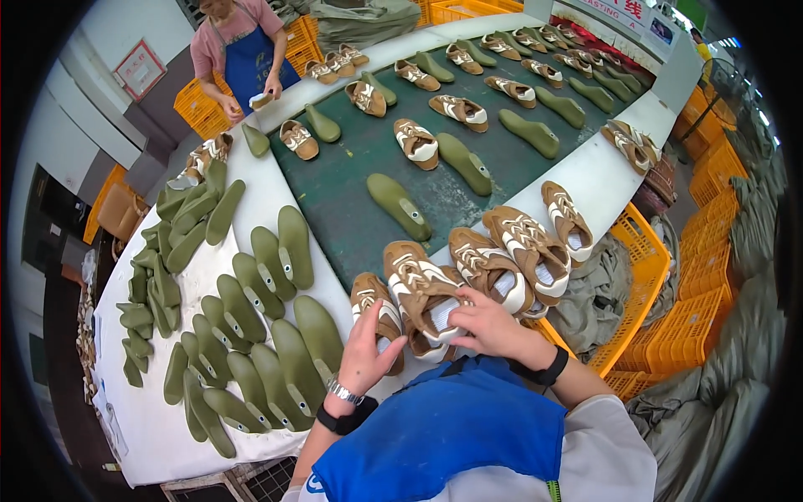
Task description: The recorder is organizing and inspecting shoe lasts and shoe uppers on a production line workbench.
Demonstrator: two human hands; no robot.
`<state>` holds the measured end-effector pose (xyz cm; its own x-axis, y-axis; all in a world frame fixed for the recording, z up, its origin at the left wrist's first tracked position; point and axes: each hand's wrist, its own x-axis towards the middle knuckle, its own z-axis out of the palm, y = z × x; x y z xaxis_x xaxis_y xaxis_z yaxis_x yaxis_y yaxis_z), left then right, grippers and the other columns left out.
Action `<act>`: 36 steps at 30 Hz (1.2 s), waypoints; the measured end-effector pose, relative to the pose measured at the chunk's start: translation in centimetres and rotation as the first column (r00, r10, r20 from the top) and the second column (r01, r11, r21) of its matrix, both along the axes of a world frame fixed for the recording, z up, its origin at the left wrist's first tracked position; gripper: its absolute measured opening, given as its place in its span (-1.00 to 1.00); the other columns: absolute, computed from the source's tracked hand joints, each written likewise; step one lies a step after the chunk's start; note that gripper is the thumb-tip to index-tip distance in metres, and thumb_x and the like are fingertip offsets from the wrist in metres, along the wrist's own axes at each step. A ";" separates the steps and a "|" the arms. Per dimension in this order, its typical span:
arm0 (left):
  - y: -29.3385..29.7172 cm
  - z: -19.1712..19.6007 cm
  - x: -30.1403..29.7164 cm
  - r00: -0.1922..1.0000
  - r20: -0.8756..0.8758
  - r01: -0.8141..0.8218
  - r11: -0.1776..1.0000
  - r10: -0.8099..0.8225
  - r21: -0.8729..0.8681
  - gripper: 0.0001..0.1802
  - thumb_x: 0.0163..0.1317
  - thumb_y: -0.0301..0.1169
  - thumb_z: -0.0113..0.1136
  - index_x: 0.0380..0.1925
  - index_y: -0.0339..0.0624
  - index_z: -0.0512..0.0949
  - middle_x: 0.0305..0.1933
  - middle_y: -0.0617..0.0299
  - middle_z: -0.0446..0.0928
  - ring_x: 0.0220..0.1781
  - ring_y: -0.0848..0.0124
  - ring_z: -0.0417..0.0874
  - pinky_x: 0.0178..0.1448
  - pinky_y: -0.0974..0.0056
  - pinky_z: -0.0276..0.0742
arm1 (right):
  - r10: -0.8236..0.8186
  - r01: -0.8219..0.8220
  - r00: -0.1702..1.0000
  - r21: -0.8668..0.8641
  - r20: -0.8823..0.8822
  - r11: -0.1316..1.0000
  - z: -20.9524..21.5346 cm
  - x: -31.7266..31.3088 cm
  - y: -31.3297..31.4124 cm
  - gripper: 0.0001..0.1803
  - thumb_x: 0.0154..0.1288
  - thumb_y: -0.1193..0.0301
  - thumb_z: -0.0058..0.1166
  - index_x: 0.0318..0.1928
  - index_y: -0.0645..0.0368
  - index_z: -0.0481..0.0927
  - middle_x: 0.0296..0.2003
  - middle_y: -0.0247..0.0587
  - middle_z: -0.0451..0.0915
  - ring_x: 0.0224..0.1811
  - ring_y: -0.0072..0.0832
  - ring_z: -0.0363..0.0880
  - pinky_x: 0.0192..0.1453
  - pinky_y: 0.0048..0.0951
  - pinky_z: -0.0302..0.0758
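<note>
- A brown and white shoe (422,293) is gripped at its heel opening by the right hand (493,328), whose fingers are curled closed over the white lining.
- The left hand (368,350) is laid on a second shoe (376,311) just beside the first, fingers spread and not clamped.
- Both shoes are found at the near edge of the white worktop (276,188), beside a row of similar shoes (523,247).
- Green shoe lasts (268,335) are heaped to the left.
- More shoes and lasts are carried on the dark green belt (351,201).
- At the far end, a small item is handled by another person in a blue apron (251,58).
</note>
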<state>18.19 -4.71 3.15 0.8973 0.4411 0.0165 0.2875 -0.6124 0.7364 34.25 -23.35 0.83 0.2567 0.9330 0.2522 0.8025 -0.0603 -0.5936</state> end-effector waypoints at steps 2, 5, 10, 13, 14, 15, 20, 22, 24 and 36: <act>-0.9 0.9 2.5 0.973 0.202 0.031 0.933 -0.110 0.358 -0.31 -0.14 -0.35 0.32 0.05 -0.28 0.29 0.06 -0.17 0.30 0.09 -0.05 0.35 0.08 0.04 0.34 | 0.021 -0.033 0.982 0.064 0.185 0.997 1.5 -1.2 -0.1 -0.71 -0.14 0.34 0.23 -0.34 0.06 0.48 -0.31 -0.31 0.51 0.07 -0.15 0.32 0.11 -0.15 0.31; -1.5 0.5 4.4 0.969 0.040 0.186 0.831 -0.242 0.524 -0.34 -0.21 -0.43 0.30 0.00 -0.29 0.32 0.12 -0.15 0.24 0.12 -0.12 0.29 0.12 -0.01 0.29 | 0.096 -0.116 0.991 0.252 0.092 0.961 0.5 -3.1 0.8 -0.78 -0.22 0.36 0.17 -0.44 0.05 0.49 -0.43 -0.32 0.50 -0.07 -0.25 0.39 0.09 -0.14 0.30; -1.3 -2.1 3.5 0.971 0.054 0.187 0.885 -0.231 0.427 -0.43 -0.21 -0.58 0.12 -0.05 -0.32 0.34 0.08 -0.16 0.30 0.12 -0.09 0.32 0.18 0.04 0.26 | 0.217 -0.234 0.971 0.225 0.098 0.946 -0.9 -4.7 1.5 -0.78 -0.12 0.36 0.12 -0.39 0.05 0.43 -0.53 -0.35 0.47 -0.30 -0.34 0.44 0.19 -0.12 0.11; -1.8 -1.4 3.4 0.978 0.092 0.164 0.959 -0.190 0.232 -0.45 -0.20 -0.64 0.08 -0.05 -0.34 0.35 -0.01 -0.16 0.39 0.10 -0.09 0.35 0.18 0.05 0.26 | 0.180 -0.178 0.977 0.026 -0.118 0.984 0.5 -4.2 0.3 -0.81 0.02 0.29 0.11 -0.39 0.08 0.44 -0.48 -0.33 0.50 -0.28 -0.28 0.45 0.21 -0.06 0.10; -2.1 -1.1 3.5 0.960 0.138 0.194 0.934 -0.243 0.299 -0.46 -0.19 -0.65 0.09 -0.05 -0.32 0.35 -0.04 -0.13 0.41 0.05 -0.06 0.40 0.12 0.10 0.31 | 0.228 -0.223 0.927 0.050 -0.297 0.974 1.1 -3.7 0.0 -0.77 0.03 0.28 0.13 -0.34 0.11 0.45 -0.40 -0.27 0.47 -0.24 -0.23 0.44 0.11 -0.12 0.23; -2.4 -0.7 3.6 0.939 0.180 0.212 0.906 -0.293 0.367 -0.47 -0.17 -0.66 0.11 -0.05 -0.30 0.35 -0.06 -0.10 0.43 -0.01 -0.02 0.44 0.07 0.15 0.36 | 0.206 -0.201 0.933 0.046 -0.295 0.978 1.4 -3.4 -0.3 -0.77 0.03 0.28 0.13 -0.34 0.11 0.45 -0.40 -0.27 0.47 -0.24 -0.23 0.44 0.11 -0.12 0.23; -4.7 2.6 3.5 0.930 0.163 0.251 0.891 -0.331 0.379 -0.40 -0.21 -0.66 0.17 -0.02 -0.32 0.34 -0.02 -0.10 0.42 0.07 -0.01 0.42 0.14 0.15 0.32 | -0.223 0.254 0.963 0.222 -0.153 0.942 2.1 -3.0 0.3 -0.62 -0.04 0.35 0.18 -0.16 0.13 0.42 -0.23 -0.19 0.36 -0.15 -0.20 0.40 -0.15 -0.29 0.40; -4.5 2.7 3.3 0.929 0.153 0.245 0.870 -0.337 0.428 -0.39 -0.22 -0.66 0.20 -0.02 -0.33 0.33 0.01 -0.10 0.41 0.10 -0.01 0.40 0.17 0.14 0.30 | -0.221 0.247 0.965 0.204 -0.141 0.947 1.8 -2.8 0.5 -0.60 -0.04 0.36 0.17 -0.14 0.13 0.41 -0.24 -0.18 0.37 -0.17 -0.21 0.41 -0.17 -0.28 0.42; -3.7 2.6 3.1 0.925 0.108 0.309 0.885 -0.365 0.347 -0.45 -0.16 -0.65 0.21 -0.04 -0.36 0.36 0.03 -0.10 0.41 0.13 0.00 0.39 0.20 0.14 0.29 | -0.133 0.155 0.983 0.179 -0.128 0.972 1.6 -2.4 0.6 -0.60 0.00 0.40 0.13 -0.09 0.12 0.40 -0.26 -0.17 0.38 -0.23 -0.21 0.44 -0.24 -0.27 0.44; -2.8 0.4 2.5 0.911 0.206 0.250 0.878 -0.356 0.409 -0.48 0.09 -0.63 -0.02 0.12 -0.34 0.26 0.14 -0.11 0.33 0.17 0.08 0.38 0.21 0.18 0.26 | -0.321 0.368 0.930 0.424 -0.179 0.827 1.4 -3.3 1.3 -0.73 0.07 0.52 -0.05 -0.14 0.21 0.42 -0.37 -0.14 0.41 -0.29 -0.21 0.47 -0.26 -0.29 0.42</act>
